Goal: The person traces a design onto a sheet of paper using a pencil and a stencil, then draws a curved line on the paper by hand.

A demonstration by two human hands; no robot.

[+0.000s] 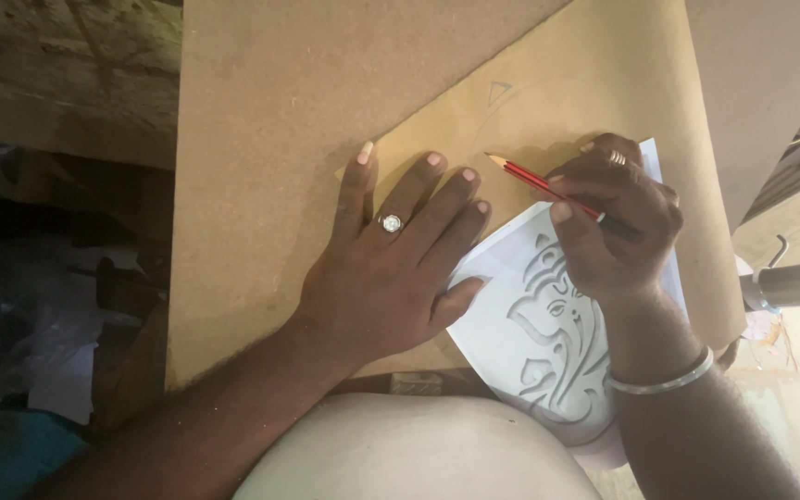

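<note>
My left hand (391, 255) lies flat, fingers spread, on a light brown board (594, 83) that rests on a larger brown board (261, 139). It wears a ring. My right hand (618, 222) grips a red pencil (534, 181) whose tip points up and left, just above the light board. Under that hand lies a white paper sheet (530, 343) with a grey printed figure of an elephant-headed form. A silver bangle circles my right wrist. Faint pencil lines (497, 93) show on the light board beyond the tip.
A metal tool handle (793, 285) juts in at the right edge. Dark clutter and pale sheets (57, 306) lie on the left, below the boards. My pale-clothed lap (418, 449) fills the bottom middle.
</note>
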